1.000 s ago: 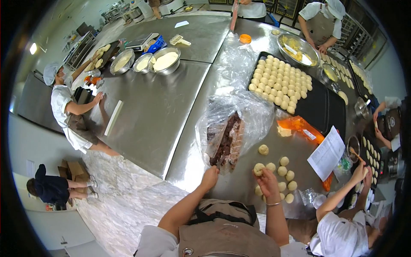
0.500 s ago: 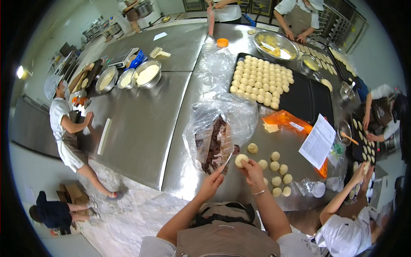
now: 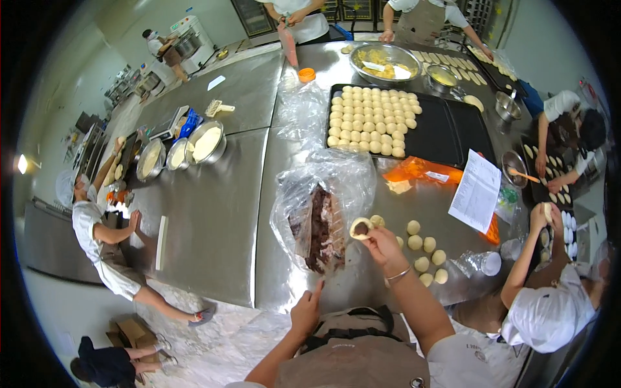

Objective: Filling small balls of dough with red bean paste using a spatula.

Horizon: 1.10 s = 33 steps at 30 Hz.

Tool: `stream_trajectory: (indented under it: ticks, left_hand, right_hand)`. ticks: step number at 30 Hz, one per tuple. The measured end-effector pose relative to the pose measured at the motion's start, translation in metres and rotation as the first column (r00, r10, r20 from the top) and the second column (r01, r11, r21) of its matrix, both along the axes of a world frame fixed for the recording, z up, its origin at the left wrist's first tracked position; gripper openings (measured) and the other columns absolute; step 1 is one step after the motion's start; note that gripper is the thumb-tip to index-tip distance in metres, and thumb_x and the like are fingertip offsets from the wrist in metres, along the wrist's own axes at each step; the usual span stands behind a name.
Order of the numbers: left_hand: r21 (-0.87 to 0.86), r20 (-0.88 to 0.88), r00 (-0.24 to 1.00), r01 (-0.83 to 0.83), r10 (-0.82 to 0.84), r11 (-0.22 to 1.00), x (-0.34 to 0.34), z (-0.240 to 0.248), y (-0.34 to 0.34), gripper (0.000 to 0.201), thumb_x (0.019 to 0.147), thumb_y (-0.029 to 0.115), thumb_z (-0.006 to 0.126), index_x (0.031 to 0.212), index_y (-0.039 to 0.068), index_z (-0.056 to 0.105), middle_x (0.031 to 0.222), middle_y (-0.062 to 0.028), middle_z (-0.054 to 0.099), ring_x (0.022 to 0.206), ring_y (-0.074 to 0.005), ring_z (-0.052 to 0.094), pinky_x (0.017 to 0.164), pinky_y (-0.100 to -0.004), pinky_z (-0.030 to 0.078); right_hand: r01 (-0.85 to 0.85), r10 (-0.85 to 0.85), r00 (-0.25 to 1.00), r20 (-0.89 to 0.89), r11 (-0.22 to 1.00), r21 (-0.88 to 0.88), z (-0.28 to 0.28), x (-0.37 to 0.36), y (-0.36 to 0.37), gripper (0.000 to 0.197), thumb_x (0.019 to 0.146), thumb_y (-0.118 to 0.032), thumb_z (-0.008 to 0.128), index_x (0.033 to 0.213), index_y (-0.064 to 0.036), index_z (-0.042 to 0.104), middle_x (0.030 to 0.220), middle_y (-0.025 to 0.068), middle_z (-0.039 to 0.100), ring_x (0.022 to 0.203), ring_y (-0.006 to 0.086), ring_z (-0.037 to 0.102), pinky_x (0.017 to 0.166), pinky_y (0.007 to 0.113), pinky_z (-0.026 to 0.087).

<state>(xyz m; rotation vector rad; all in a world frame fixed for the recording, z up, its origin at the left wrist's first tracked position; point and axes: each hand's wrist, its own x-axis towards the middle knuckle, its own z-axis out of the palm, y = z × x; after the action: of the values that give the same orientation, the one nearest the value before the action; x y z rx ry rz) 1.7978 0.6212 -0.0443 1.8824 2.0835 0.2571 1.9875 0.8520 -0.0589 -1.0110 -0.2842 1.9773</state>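
My right hand [image 3: 386,247] is raised over the table, pinching a cupped piece of pale dough [image 3: 354,224] with a dark lump of filling [image 3: 361,229] in it. Lower, by the table's front edge, my left hand [image 3: 305,312] is closed with one digit pointing up; what it grips does not show clearly. In front of it lies an opened clear plastic bag [image 3: 356,169] with dark brown paste [image 3: 319,223] inside. Several round dough balls [image 3: 429,244] sit right of my right hand, and one is partly hidden behind the held dough.
Beyond are a black tray [image 3: 446,132] with rows of dough balls, an orange bag [image 3: 414,169], a paper sheet [image 3: 475,192] and a steel bowl [image 3: 381,59] of yellow filling. Further bowls [image 3: 207,143] stand left. Several co-workers stand around the table, one close at my right [image 3: 550,304].
The dough in my right hand was a plain round and now holds dark filling. My left hand has drawn back toward me; its thin spreading tool no longer shows clearly. The view has shifted.
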Motion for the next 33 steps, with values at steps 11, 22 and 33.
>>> stream_trajectory:
  ticks: [11, 22, 33]
  left_hand:
    - [0.352, 0.543, 0.838, -0.162, -0.06, 0.922, 0.026, 0.057, 0.115, 0.079, 0.077, 0.009, 0.079, 0.145, 0.004, 0.039, 0.112, -0.0147, 0.055, 0.089, -0.0276, 0.06, 0.072, -0.0345, 0.052]
    - [0.603, 0.174, 0.936, 0.145, -0.307, 0.784, 0.05, 0.062, 0.132, 0.05, 0.076, 0.003, 0.076, 0.125, 0.004, 0.062, 0.09, -0.0105, 0.058, 0.075, -0.0229, 0.059, 0.061, -0.033, 0.049]
    - [0.567, 0.184, 0.928, 0.169, -0.324, 0.806, 0.036, 0.065, 0.141, 0.036, 0.084, 0.006, 0.072, 0.118, 0.001, 0.061, 0.089, -0.011, 0.06, 0.075, -0.0215, 0.063, 0.064, -0.0313, 0.052]
  right_hand:
    - [-0.293, 0.296, 0.947, -0.121, 0.955, 0.044, 0.063, 0.007, -0.027, 0.029, 0.096, -0.01, 0.06, 0.121, 0.0036, 0.055, 0.115, 0.0107, 0.063, 0.102, 0.0204, 0.065, 0.09, 0.032, 0.056]
    - [-0.177, 0.175, 0.984, 0.044, 0.984, 0.035, 0.032, -0.001, -0.051, 0.026, 0.09, 0.0, 0.063, 0.116, -0.002, 0.056, 0.101, 0.0074, 0.063, 0.087, 0.0174, 0.066, 0.07, 0.027, 0.058]
    - [-0.403, 0.408, 0.905, -0.12, 0.913, 0.057, 0.072, 0.017, -0.061, 0.05, 0.103, -0.036, 0.037, 0.149, -0.0165, 0.035, 0.134, -0.0007, 0.05, 0.118, 0.0162, 0.049, 0.1, 0.043, 0.041]
